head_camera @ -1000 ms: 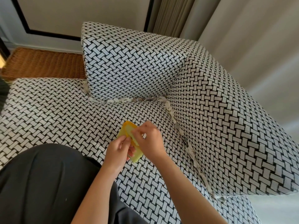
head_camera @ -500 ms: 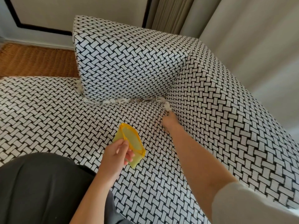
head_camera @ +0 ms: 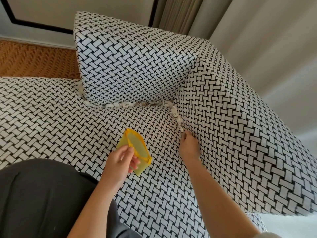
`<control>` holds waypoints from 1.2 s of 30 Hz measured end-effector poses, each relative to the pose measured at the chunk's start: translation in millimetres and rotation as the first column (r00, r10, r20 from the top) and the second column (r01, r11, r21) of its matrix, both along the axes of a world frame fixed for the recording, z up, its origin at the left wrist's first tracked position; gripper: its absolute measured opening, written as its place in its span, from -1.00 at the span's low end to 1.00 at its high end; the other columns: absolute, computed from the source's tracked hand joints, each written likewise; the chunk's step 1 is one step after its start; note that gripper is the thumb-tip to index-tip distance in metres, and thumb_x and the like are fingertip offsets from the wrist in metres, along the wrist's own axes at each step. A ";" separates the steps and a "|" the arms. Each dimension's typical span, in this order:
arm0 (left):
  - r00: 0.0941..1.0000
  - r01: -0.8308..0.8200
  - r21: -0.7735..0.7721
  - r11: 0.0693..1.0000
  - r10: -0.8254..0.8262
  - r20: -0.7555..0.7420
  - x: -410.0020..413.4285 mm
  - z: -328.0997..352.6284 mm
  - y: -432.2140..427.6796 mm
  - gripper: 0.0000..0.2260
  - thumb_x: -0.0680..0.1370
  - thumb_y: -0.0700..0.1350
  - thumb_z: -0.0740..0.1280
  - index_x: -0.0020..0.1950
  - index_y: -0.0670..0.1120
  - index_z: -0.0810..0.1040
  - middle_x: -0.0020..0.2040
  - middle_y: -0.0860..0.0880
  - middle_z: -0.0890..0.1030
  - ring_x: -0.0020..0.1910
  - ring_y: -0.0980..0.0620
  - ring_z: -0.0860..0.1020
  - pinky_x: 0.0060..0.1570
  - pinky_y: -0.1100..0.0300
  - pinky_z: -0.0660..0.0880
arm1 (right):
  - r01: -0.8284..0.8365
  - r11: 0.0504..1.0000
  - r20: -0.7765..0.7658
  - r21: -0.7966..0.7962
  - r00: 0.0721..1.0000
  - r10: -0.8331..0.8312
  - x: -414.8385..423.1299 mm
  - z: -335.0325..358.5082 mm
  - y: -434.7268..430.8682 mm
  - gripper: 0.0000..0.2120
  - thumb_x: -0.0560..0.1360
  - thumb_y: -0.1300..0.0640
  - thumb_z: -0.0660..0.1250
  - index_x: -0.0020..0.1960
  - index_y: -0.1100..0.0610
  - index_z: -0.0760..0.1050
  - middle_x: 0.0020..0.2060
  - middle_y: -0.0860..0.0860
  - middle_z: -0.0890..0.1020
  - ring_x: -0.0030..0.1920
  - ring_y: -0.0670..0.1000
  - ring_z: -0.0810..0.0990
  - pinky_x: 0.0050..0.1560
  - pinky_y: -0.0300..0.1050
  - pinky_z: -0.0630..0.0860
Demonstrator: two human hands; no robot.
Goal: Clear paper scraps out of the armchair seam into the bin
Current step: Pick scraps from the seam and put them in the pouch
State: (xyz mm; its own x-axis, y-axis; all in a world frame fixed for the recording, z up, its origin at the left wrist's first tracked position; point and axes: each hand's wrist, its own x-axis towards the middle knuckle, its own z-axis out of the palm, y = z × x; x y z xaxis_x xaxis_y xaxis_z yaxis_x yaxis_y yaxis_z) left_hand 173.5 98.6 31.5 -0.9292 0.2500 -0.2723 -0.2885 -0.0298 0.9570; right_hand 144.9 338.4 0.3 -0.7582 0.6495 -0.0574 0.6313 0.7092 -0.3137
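Observation:
White paper scraps (head_camera: 175, 115) fill the seam between the seat (head_camera: 51, 117) and the right arm of the black-and-white woven armchair. More scraps (head_camera: 120, 105) line the seam under the back cushion. My right hand (head_camera: 189, 148) reaches into the side seam, its fingertips bunched together and pinching at the near end of the scrap line. My left hand (head_camera: 120, 162) holds a small yellow pouch (head_camera: 137, 146) above the seat, mouth open and facing up. No other bin is in view.
The back cushion (head_camera: 128, 57) and the wide right arm (head_camera: 240, 134) close in the corner. A brown woven surface (head_camera: 34, 60) lies behind the seat at left. Pale curtains (head_camera: 257, 40) hang at right. My dark-clothed lap (head_camera: 42, 194) is at lower left.
My right hand left the pouch, reached up to the side seam, then drew back a little along it. My left hand keeps hold of the pouch, whose mouth now stands open.

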 end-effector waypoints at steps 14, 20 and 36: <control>1.000 -0.026 -0.043 0.999 0.026 0.000 4.7 4.3 0.5 -0.75 0.60 -0.14 0.15 -0.14 -0.28 0.49 -0.41 -0.01 0.59 -0.37 0.00 0.51 -0.31 0.13 0.44 | -0.102 0.989 0.015 0.108 0.995 0.101 9.8 -1.3 -2.7 -0.74 0.60 0.10 0.13 0.26 0.09 0.43 0.06 0.01 0.56 -0.11 -0.03 0.53 -0.23 -0.18 0.43; 0.999 0.024 -0.105 0.994 -0.028 -0.037 15.0 9.2 -3.1 -0.74 0.60 -0.15 0.14 -0.15 -0.29 0.48 -0.41 -0.02 0.58 -0.44 0.12 0.51 -0.41 0.30 0.44 | -0.121 0.980 0.055 0.159 0.992 0.113 9.9 4.0 -3.9 -0.80 0.60 0.09 0.12 0.12 0.13 0.44 -0.06 0.06 0.58 -0.13 0.06 0.58 -0.24 -0.11 0.51; 0.997 0.066 -0.099 0.993 -0.063 0.035 30.5 13.4 -3.9 -0.77 0.61 -0.16 0.13 -0.15 -0.23 0.48 -0.41 -0.01 0.55 -0.43 0.08 0.46 -0.41 0.28 0.35 | -0.239 0.952 0.300 0.189 0.937 0.176 1.2 15.2 -2.5 -0.69 0.55 0.26 0.15 0.29 0.23 0.25 0.04 0.14 0.57 0.04 0.12 0.56 -0.14 -0.05 0.49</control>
